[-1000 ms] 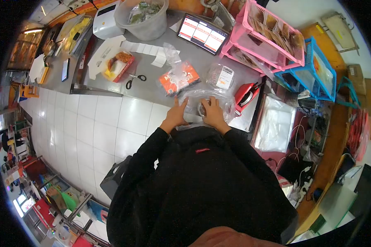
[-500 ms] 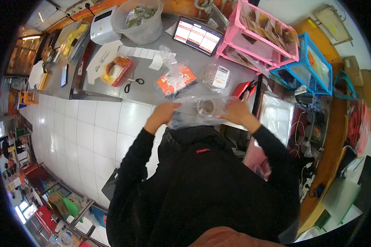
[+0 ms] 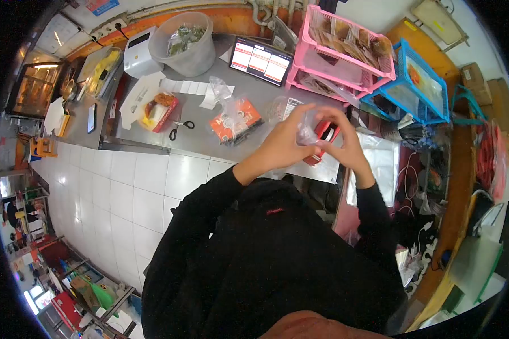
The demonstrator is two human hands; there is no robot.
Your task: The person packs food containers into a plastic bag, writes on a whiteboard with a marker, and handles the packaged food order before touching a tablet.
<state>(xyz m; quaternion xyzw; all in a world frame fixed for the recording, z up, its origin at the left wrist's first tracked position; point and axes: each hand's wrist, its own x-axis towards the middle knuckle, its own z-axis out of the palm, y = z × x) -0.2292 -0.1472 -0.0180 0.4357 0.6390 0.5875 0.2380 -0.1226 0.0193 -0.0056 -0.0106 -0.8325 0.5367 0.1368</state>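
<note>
Both my hands are raised together over the counter's front right part. Gathered clear plastic [image 3: 306,134] shows between them. My left hand [image 3: 285,138] curls round its left side, and my right hand [image 3: 345,141] closes on it from the right. The cup seen earlier is hidden by my fingers. Behind my right hand is a red tape dispenser [image 3: 324,148]. A round clear package with a white label [image 3: 277,110] is partly covered by my left hand. Farther left lies an orange box in clear plastic [image 3: 236,121].
A tablet [image 3: 260,61] stands behind the counter [image 3: 152,135]. Scissors [image 3: 181,130] lie beside an open food box [image 3: 158,116]. A plastic bucket [image 3: 189,56] is at the back. Pink baskets [image 3: 345,68] and blue baskets [image 3: 407,101] stand at the right.
The clear bag was spread wide with a cup in it; now it is bunched up between my hands. My hands have risen, come together and moved right, in front of the tape dispenser.
</note>
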